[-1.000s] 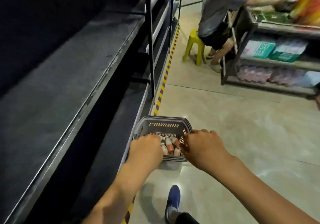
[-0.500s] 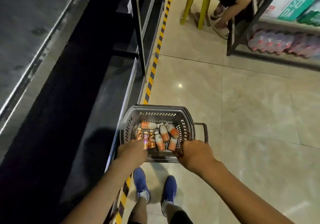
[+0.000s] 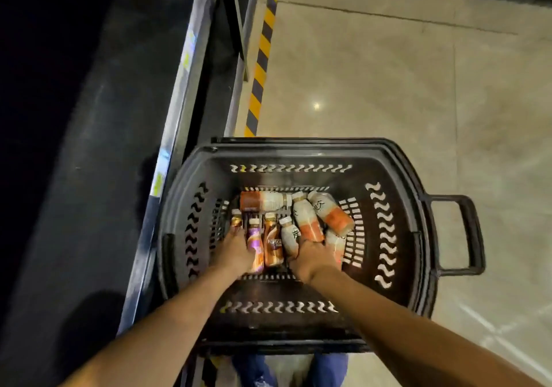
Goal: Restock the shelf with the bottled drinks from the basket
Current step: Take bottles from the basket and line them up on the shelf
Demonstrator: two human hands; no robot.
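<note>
Bottles (image 3: 304, 219) lie on their sides in a loose heap on the floor of the dark plastic basket (image 3: 388, 237). Most are white with orange bands, and two nearer the left carry brown and purple swirled labels. We have both hands down among them. Our left hand (image 3: 234, 252) covers the leftmost one, the gold-capped bottle (image 3: 236, 221), with the fingers bent down around its body so that only the cap pokes out at the far end. Our right hand (image 3: 313, 256) sits on the near ends of the white-and-orange ones, knuckles up and fingers bent over them (whether it actually grips one we cannot tell, as the fingertips are hidden).

The basket stands on the pale tiled floor (image 3: 388, 73), its left side close against the front edge of the dark shelf (image 3: 89, 177), which runs along the left. A looped handle (image 3: 469, 231) sticks out from its right side. Yellow-and-black striped tape (image 3: 263, 52) runs away along the foot of the shelving. Blue shoes (image 3: 257, 368) show just below the basket's near rim.
</note>
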